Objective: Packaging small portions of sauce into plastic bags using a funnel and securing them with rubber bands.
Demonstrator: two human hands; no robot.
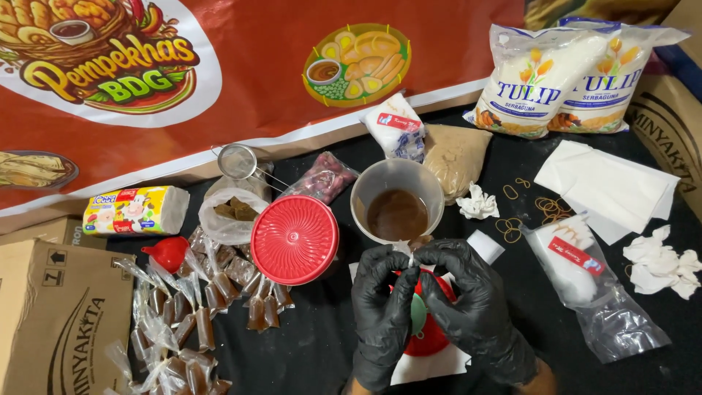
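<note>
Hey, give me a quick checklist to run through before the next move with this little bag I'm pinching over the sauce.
1. Both hands on the bag: ok. The left hand and right hand pinch the top of the small plastic bag between their fingertips.
2. Bag closed: cannot tell; the gloves hide its neck.
3. Sauce cup upright, sauce inside: ok.
4. Rubber bands within sight: ok, loose on the black table, right of the cup.
5. Red lid away from the cup: ok, it lies to the left.
6. Filled packets apart from the hands: ok, heaped at the left.
</note>
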